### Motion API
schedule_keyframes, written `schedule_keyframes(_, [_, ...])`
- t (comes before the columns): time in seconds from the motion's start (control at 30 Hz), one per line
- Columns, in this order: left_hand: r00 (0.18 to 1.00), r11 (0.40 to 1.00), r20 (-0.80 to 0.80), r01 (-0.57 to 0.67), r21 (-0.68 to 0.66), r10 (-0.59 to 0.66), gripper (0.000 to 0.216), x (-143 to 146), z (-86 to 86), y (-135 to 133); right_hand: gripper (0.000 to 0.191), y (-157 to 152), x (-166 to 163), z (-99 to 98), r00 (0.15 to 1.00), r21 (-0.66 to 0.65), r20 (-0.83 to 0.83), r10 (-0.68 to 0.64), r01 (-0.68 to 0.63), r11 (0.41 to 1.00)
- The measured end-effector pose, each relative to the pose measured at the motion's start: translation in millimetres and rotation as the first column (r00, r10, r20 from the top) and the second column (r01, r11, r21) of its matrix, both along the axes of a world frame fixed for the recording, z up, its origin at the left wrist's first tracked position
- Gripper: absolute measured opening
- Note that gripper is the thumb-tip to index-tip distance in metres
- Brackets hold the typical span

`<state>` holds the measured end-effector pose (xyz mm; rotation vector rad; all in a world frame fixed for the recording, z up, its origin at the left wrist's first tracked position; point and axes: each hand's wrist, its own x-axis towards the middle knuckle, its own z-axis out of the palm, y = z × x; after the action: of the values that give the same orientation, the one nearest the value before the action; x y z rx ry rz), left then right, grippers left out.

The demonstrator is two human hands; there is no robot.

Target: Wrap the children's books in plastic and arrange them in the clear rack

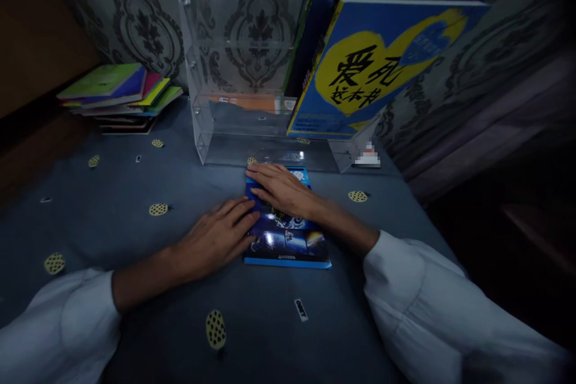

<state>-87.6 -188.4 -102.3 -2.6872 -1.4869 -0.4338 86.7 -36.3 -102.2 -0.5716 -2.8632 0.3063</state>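
Observation:
A small dark-blue book (pixel 288 246) with a glossy space-picture cover lies flat on the grey-blue cloth, its light-blue lower edge towards me. Across its upper part rests my right hand (pixel 283 192), palm down with the fingers stretched to the left, covering much of the cover. My left hand (pixel 218 240) lies flat at the book's left edge, its fingertips touching the cover's side. Neither hand is wrapped round anything. Just beyond the book stands a clear acrylic rack (pixel 265 153).
A blue and yellow book (pixel 346 72) leans in the rack's right side, with taller books behind it. To the left, several thin coloured books (pixel 117 90) form an uneven pile. Patterned wallpaper (pixel 148 18) backs the surface, and the cloth (pixel 112 228) bears pineapple prints.

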Motion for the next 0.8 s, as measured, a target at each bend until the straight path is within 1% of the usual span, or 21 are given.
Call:
schedule_keyframes(0.07, [0.999, 0.999, 0.022, -0.026, -0.019, 0.027, 0.037, -1.8, -1.4, 7.7, 0.044, 1.5, 4.8, 0.1, 1.000, -0.010, 0.012, -0.018, 0.018, 1.000])
schedule_keyframes(0.17, [0.993, 0.993, 0.045, -0.111, -0.038, 0.112, 0.039, -3.2, -6.4, 20.2, 0.045, 1.6, 21.8, -0.7, 0.998, 0.007, 0.017, -0.062, 0.062, 0.998])
schedule_keyframes(0.27, [0.976, 0.978, 0.082, -0.199, -0.060, 0.204, 0.044, -2.0, -13.4, 30.7, 0.042, -2.6, 49.0, -4.2, 0.988, 0.065, 0.000, -0.157, 0.157, 0.985])
schedule_keyframes(0.33, [0.963, 0.970, 0.128, -0.225, -0.094, 0.236, 0.045, -0.3, -16.6, 35.7, 0.041, -8.8, 68.2, -9.2, 0.973, 0.110, -0.022, -0.229, 0.230, 0.967])
schedule_keyframes(0.43, [0.930, 0.964, 0.274, -0.201, -0.175, 0.243, 0.046, 1.3, -16.1, 42.4, 0.041, -20.9, 89.1, -20.6, 0.948, 0.161, -0.080, -0.309, 0.318, 0.934])
schedule_keyframes(0.47, [0.904, 0.961, 0.353, -0.173, -0.215, 0.241, 0.047, 1.2, -14.6, 45.0, 0.041, -24.7, 92.8, -24.6, 0.937, 0.174, -0.108, -0.334, 0.348, 0.921])
schedule_keyframes(0.5, [0.860, 0.955, 0.447, -0.136, -0.264, 0.246, 0.048, 0.9, -12.7, 47.9, 0.040, -28.1, 95.0, -28.2, 0.927, 0.180, -0.127, -0.352, 0.371, 0.911])
schedule_keyframes(0.53, [0.792, 0.943, 0.551, -0.091, -0.319, 0.263, 0.049, 0.3, -10.7, 51.2, 0.040, -30.9, 95.9, -31.1, 0.919, 0.184, -0.143, -0.367, 0.389, 0.903])
schedule_keyframes(0.57, [0.696, 0.925, 0.655, -0.037, -0.378, 0.295, 0.048, -0.3, -8.8, 54.5, 0.040, -33.2, 95.9, -33.0, 0.915, 0.185, -0.152, -0.375, 0.399, 0.898])
schedule_keyframes(0.6, [0.571, 0.901, 0.744, 0.019, -0.434, 0.346, 0.048, -0.9, -7.3, 57.6, 0.041, -35.0, 95.5, -33.9, 0.912, 0.182, -0.157, -0.378, 0.403, 0.897])
schedule_keyframes(0.63, [0.424, 0.875, 0.808, 0.070, -0.480, 0.409, 0.048, -1.3, -6.3, 60.3, 0.041, -36.4, 94.9, -34.0, 0.911, 0.177, -0.160, -0.379, 0.404, 0.897])
schedule_keyframes(0.67, [0.269, 0.848, 0.837, 0.115, -0.518, 0.476, 0.049, -1.3, -5.8, 62.4, 0.041, -37.6, 94.5, -33.4, 0.910, 0.168, -0.164, -0.380, 0.406, 0.899])
schedule_keyframes(0.7, [0.126, 0.820, 0.834, 0.154, -0.551, 0.537, 0.051, -0.8, -5.5, 63.5, 0.041, -38.7, 94.4, -32.6, 0.909, 0.154, -0.168, -0.381, 0.406, 0.901])
schedule_keyframes(0.73, [0.015, 0.789, 0.805, 0.192, -0.584, 0.593, 0.052, 0.3, -5.3, 63.7, 0.041, -39.6, 94.6, -31.9, 0.908, 0.136, -0.172, -0.382, 0.406, 0.904])
schedule_keyframes(0.77, [-0.053, 0.752, 0.765, 0.236, -0.616, 0.642, 0.051, 1.9, -4.9, 63.2, 0.040, -40.4, 95.2, -31.4, 0.908, 0.112, -0.180, -0.379, 0.402, 0.909])
schedule_keyframes(0.8, [-0.075, 0.711, 0.725, 0.290, -0.641, 0.684, 0.048, 4.0, -3.9, 62.1, 0.040, -40.9, 96.1, -31.3, 0.907, 0.083, -0.193, -0.375, 0.396, 0.915])
